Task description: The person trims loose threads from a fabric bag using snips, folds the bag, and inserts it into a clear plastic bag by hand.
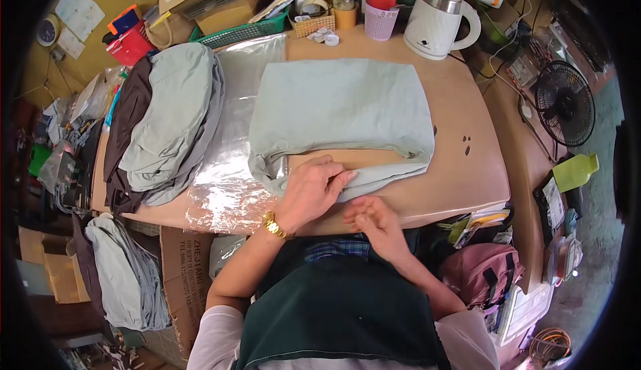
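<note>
A pale green fabric piece [344, 106] lies on the brown-covered table in front of me, its broad part flat and a narrower band looping along the near side. Brown table surface shows through the gap between them. My left hand [312, 190], with a gold watch on the wrist, lies over the near band, thumb and fingers closed on its edge. Just off that edge, to the right, my right hand [375, 224] is held with curled fingers; whatever may be between them is hidden. Under the fabric's left side extends a clear plastic sheet [234, 103].
Left on the table is a pile of pale green and dark brown cloth [173, 109]. Along the back stand a green basket [234, 36], a pink cup [380, 21] and a white kettle [434, 26]. A black fan [565, 103] stands at right, a pink backpack [481, 273] below.
</note>
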{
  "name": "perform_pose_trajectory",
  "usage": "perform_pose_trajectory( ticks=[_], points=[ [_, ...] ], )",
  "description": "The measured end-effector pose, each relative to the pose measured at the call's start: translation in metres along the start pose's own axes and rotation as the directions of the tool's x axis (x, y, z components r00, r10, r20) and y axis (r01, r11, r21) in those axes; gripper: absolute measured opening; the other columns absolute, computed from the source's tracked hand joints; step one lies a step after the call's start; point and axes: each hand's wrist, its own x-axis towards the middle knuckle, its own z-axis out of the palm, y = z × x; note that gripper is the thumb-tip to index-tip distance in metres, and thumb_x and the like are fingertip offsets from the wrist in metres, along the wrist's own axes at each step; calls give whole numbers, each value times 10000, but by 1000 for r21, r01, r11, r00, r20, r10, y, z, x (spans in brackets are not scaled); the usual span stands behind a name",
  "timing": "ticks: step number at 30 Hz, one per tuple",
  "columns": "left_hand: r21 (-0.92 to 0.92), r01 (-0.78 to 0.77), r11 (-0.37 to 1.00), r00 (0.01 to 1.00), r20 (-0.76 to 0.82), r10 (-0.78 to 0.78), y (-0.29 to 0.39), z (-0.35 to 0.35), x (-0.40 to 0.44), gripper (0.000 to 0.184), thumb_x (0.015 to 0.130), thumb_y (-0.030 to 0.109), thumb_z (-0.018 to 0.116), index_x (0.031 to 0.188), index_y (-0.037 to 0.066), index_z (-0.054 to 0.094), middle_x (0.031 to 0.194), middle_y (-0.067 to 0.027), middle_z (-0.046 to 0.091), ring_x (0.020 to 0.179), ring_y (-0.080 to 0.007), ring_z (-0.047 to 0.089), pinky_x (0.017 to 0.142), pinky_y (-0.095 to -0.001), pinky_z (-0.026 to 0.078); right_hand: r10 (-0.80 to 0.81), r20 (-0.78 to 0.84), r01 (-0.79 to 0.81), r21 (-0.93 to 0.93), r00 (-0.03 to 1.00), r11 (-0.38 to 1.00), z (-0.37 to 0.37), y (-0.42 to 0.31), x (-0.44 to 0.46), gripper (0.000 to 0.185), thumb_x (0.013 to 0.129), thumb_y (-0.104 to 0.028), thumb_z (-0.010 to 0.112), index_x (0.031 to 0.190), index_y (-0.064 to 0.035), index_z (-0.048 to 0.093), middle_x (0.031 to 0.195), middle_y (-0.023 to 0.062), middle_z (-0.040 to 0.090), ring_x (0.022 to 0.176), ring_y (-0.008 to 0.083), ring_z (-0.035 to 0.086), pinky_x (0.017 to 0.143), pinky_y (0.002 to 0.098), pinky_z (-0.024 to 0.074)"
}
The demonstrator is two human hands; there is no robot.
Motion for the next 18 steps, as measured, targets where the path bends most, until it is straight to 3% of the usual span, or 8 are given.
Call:
perform_pose_trajectory(
  ticks=[1,3,4,6,12,15,17,18],
  points=[
    [-2,-2,1000,1000,9,2,5,-4,0,322,903,289,648,758,2,626,685,-153,564,631,-340,553,548,-392,420,2,-8,-2,4,1000,1000,5,4,2,145,940,-120,625,1043,-20,600,937,81,665,799,157,642,685,286,504],
    [-55,75,996,987,147,-66,10,-9,-3,321,928,253,610,742,-8,616,703,-164,581,628,-339,554,600,-437,421,157,-49,-126,390,986,912,9,17,11,190,945,-149,634,1065,-6,607,949,77,669,807,155,654,712,273,524],
    [-51,80,995,986,151,-72,8,-8,-4,321,928,253,610,742,-8,616,703,-164,581,628,-339,554,600,-437,421,151,-48,-119,408,987,905,7,19,19,218,927,-162,662,1061,6,621,924,89,675,780,158,660,675,281,533],
    [-138,294,946,942,207,-262,-2,-6,-4,350,948,267,586,747,-19,605,645,-169,548,568,-301,496,576,-411,404,140,-70,-102,386,988,917,9,13,19,211,922,-172,673,1032,3,634,889,81,674,736,156,655,651,285,533],
    [-263,335,905,939,176,-297,-28,3,-7,401,979,322,521,768,-13,583,609,-160,524,566,-233,495,567,-387,396,113,-112,-69,335,987,940,-2,30,11,139,927,-185,665,954,-49,655,827,61,672,592,155,608,584,313,497],
    [-213,210,954,978,56,-203,-26,-14,-10,384,981,326,520,784,3,583,615,-110,532,572,-206,499,568,-347,407,146,-20,-119,479,989,870,-13,26,10,140,932,-202,659,976,-69,650,892,51,677,685,153,617,616,313,478],
    [-129,231,964,964,165,-209,-15,-36,-17,321,966,290,545,825,6,591,640,-138,575,629,-273,586,617,-374,446,171,-267,23,595,949,803,-5,-12,15,239,937,-295,652,1013,-68,656,956,31,669,821,133,622,687,312,487],
    [22,232,972,959,164,-232,-1,-45,-21,284,941,277,584,860,5,601,683,-145,596,669,-293,608,636,-386,459,132,-259,51,595,957,802,-21,2,17,219,938,-240,655,1067,-63,641,1047,19,656,939,122,607,739,290,476]
  ],
)
